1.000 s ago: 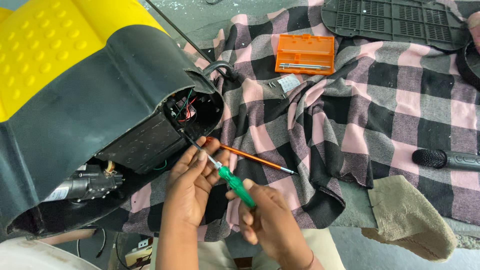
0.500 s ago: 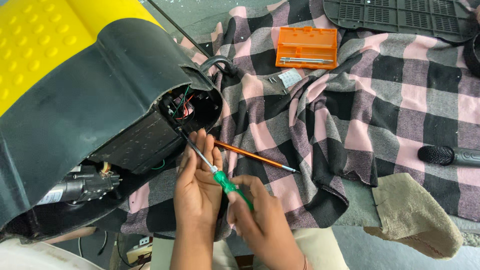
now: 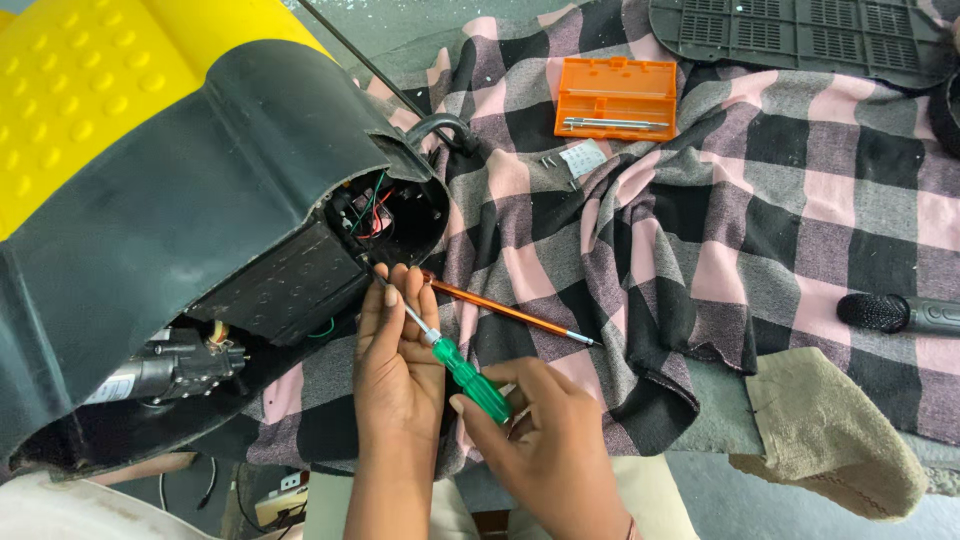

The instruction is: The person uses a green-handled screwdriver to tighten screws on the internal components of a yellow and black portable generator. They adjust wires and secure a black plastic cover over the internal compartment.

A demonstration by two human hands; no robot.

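Observation:
My right hand [image 3: 545,430] grips the green handle of a screwdriver [image 3: 468,373]. Its metal shaft points up and left toward the black underside of a large yellow and black plastic toy vehicle [image 3: 190,190]. My left hand [image 3: 398,355] pinches that shaft near the tip, fingers resting against the vehicle's edge. Just above is an open cavity [image 3: 385,215] with red, green and black wires. A thin orange tool [image 3: 505,310] lies on the cloth beside my left hand.
A pink, grey and black checked cloth [image 3: 720,230] covers the work surface. On it sit an orange tool case [image 3: 615,98], small screws [image 3: 550,160], a black grille panel [image 3: 800,30] and a dark handle [image 3: 900,313]. A beige rag [image 3: 830,430] lies at right. A motor [image 3: 165,365] shows under the vehicle.
The screwdriver tip has stayed near the cavity's lower edge. Both hands shifted slightly, with my left fingers now straighter along the shaft. The view has moved a little.

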